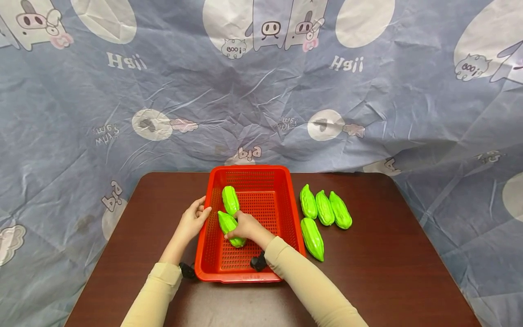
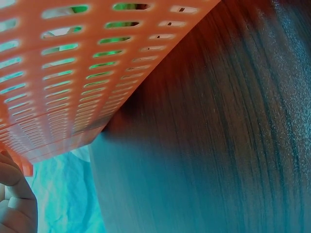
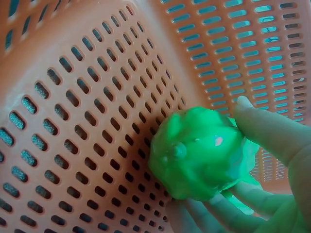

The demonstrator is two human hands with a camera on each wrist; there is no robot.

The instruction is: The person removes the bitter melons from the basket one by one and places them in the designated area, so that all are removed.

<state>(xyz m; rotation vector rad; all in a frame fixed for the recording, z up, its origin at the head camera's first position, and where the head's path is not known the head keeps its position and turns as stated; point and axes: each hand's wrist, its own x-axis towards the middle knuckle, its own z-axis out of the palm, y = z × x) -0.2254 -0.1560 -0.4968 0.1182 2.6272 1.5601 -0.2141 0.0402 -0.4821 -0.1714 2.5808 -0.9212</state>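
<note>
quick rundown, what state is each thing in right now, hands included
basket: upright on the table, open-topped, two gourds inside
held gourd: in the right hand, inside the basket; contact with its floor unclear
other basket gourd: lying beyond the held one
four gourds: lying on the table, right of the basket
left hand: holding the basket's left rim
right hand: gripping the held gourd
cloth: creased

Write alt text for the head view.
A person's right hand grips a green vegetable inside a red basket, where another green vegetable lies; the left hand holds the basket's left edge. Four more green vegetables lie on the brown table right of the basket, before a blue printed cloth.
</note>
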